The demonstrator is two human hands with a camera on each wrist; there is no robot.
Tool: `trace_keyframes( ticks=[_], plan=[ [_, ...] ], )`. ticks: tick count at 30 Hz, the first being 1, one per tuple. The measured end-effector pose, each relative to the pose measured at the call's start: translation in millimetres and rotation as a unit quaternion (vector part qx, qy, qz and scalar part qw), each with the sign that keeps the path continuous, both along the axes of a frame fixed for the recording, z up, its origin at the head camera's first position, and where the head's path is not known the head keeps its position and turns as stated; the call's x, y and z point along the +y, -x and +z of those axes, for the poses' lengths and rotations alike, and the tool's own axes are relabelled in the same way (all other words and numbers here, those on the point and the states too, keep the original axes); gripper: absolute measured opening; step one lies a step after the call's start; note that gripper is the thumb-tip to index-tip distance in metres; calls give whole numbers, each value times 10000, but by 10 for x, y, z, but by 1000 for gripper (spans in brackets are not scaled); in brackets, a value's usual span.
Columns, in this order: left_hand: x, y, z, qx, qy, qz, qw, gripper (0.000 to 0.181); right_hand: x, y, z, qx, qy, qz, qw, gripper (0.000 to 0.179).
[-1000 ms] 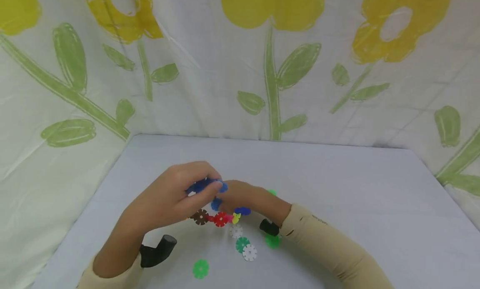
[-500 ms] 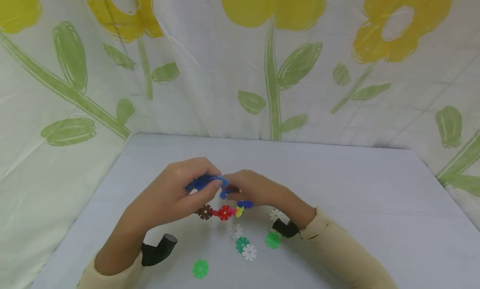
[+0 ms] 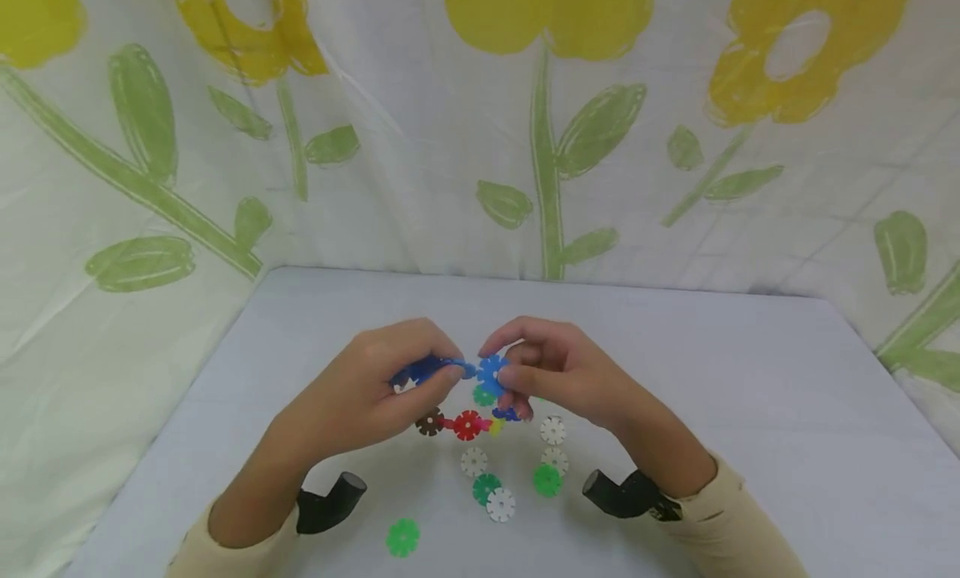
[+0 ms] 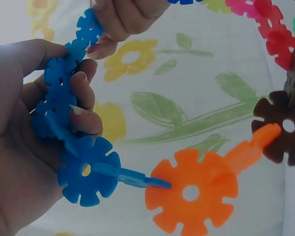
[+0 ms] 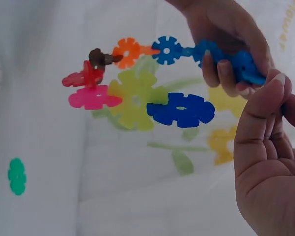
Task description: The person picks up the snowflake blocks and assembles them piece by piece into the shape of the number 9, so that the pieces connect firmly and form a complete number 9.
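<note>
My left hand (image 3: 367,395) grips the blue part of a chain of notched plastic discs, thumb and fingers curled round several blue discs (image 4: 64,78). From there the chain hangs in a loop through an orange disc (image 4: 206,211), a brown disc (image 4: 268,125), red discs (image 4: 280,46), a pink disc (image 5: 86,101) and a yellow disc (image 5: 128,108) to a dark blue disc (image 5: 164,115). Between thumb and fingertips my right hand (image 3: 573,378) pinches a lighter blue disc (image 3: 489,376), right at the chain's blue end. Whether those two are joined I cannot tell.
Loose discs lie on the pale table (image 3: 712,411): a bright green disc (image 3: 393,532) at the front, white discs (image 3: 493,511), a teal disc (image 3: 483,486), another green disc (image 3: 542,485). A flower-printed cloth (image 3: 405,145) hangs behind. Black wrist mounts (image 3: 322,511) sit on both forearms.
My right hand has risen and moved right, out from behind the left hand, and its pinched blue disc now shows plainly. The left hand and the chain have shifted slightly right.
</note>
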State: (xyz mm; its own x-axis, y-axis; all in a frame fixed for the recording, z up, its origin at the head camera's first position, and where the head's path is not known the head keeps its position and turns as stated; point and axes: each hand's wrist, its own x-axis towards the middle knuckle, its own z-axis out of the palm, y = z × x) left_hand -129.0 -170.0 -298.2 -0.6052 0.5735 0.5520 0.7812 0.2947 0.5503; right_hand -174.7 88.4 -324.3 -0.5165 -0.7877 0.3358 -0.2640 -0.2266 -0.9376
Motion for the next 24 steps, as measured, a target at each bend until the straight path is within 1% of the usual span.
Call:
trace_keyframes(
  ticks=[2, 6, 9, 13, 16, 20, 22, 24],
  plan=[
    [24, -1, -5, 58, -92, -38, 9999, 3, -3, -18, 11, -33, 68, 26, 10000, 22],
    [66, -2, -17, 182, -294, -44, 9994, 5, -14, -27, 9, -153, 173, 167, 9996, 21],
    [85, 1, -21, 245, -351, -34, 9991, 4, -9, -23, 2, -167, 221, 229, 9994, 21],
    [99, 10, -17, 310, -381, -40, 9988, 12, 14, -26, 9, -123, 275, 183, 9994, 22],
    [105, 15, -23, 321, -482, -82, 9983, 16, 14, -33, 21, -98, 321, 185, 9993, 24],
    [119, 15, -51, 209, -658, -136, 9975, 20, 8, -28, 18, -138, 343, 223, 9991, 27],
    [127, 13, -67, 80, -717, -163, 9973, 21, 15, -21, 13, -244, 340, 221, 9989, 26],
    [136, 9, -79, -42, -737, -127, 9972, 22, 25, -16, 12, -402, 346, 220, 9984, 23]
  ],
)
